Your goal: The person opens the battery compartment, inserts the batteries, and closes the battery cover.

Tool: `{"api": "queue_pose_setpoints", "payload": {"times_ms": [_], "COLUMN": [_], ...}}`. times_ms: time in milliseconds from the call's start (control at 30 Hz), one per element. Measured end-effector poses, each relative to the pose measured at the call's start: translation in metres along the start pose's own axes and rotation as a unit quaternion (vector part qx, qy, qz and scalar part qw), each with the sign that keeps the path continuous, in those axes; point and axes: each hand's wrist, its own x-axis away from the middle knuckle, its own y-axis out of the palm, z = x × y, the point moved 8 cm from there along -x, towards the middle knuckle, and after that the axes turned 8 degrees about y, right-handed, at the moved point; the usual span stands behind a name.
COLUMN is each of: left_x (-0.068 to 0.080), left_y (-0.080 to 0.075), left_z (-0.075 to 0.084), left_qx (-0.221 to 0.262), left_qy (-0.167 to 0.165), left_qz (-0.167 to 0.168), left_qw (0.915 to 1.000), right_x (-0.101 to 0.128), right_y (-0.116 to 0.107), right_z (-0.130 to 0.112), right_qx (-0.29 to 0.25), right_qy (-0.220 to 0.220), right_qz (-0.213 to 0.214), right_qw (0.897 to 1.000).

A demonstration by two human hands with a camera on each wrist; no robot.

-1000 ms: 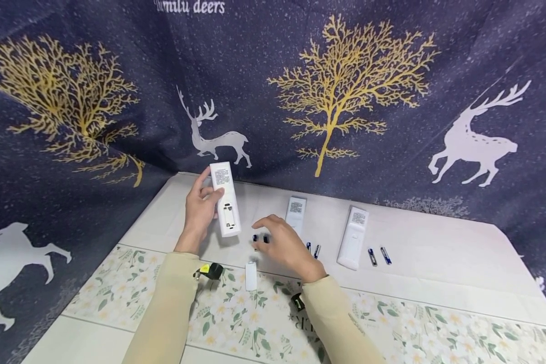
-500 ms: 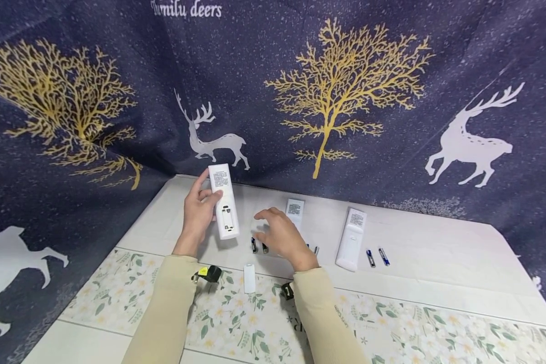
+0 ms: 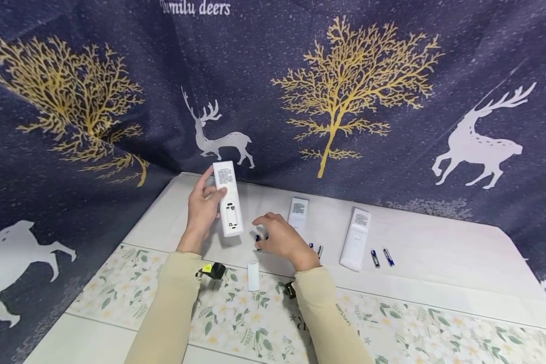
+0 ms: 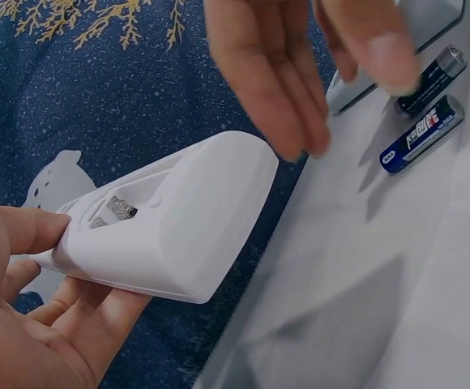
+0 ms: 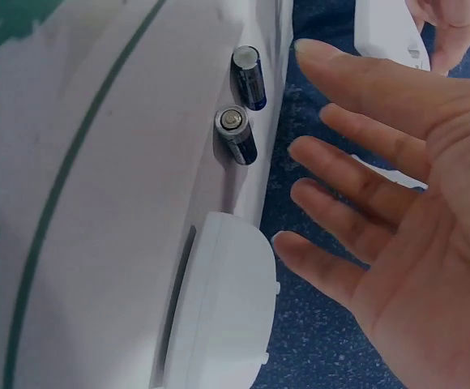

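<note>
- The left hand (image 3: pixel 201 212) grips a white remote (image 3: pixel 228 199) lifted off the surface (image 3: pixel 437 263), fingers (image 4: pixel 24 231) curled round its edge and thumb laid on its back; the back with its printed label faces up.
- The remote's battery bay (image 4: pixel 115 209) lies open, a metal spring contact showing inside; it sits just beyond the left fingertips, toward the remote's lower end.
- The right hand (image 3: pixel 279 238) hovers low over the surface, its fingers (image 5: pixel 356 190) straight and slightly spread, holding nothing.
- Two blue-and-black batteries (image 5: pixel 243 105) lie side by side on the surface just past the right fingertips; from the head view one is partly hidden under the hand. Whether a fingertip touches them cannot be told.
- A small white battery cover (image 3: pixel 253 276) lies on the flowered cloth (image 3: pixel 414 328), near the right wrist, between the two forearms.
- Behind the right fingers lies a second white remote (image 3: pixel 298 213), back up, with two batteries (image 3: pixel 316 248) just beside the right hand.
- Farther out from the right hand lies a third white remote (image 3: pixel 355 237), and past it two more batteries (image 3: pixel 381 257).
- A dark backdrop (image 3: pixel 346 101) with gold trees and white deer hangs behind the surface.
</note>
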Motion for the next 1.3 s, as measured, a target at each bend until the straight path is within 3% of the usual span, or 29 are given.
{"api": "queue_pose_setpoints", "payload": {"times_ms": [633,967,1300], "left_x": [0.000,0.001,0.002], "left_y": [0.004,0.003,0.004], "left_z": [0.003,0.002,0.003], "left_qx": [-0.006,-0.006,-0.020], "left_qy": [0.001,-0.002,-0.004], "left_qz": [0.002,0.000,-0.003], "left_qw": [1.0000,1.0000,0.9998], "right_x": [0.000,-0.001,-0.001], "right_y": [0.012,0.015,0.013], "right_z": [0.001,0.003,0.006], "right_qx": [0.113,0.100,0.054], "right_qy": [-0.002,0.007,0.011], "right_qz": [-0.015,-0.014,-0.007], "right_qw": [0.993,0.995,0.998]}}
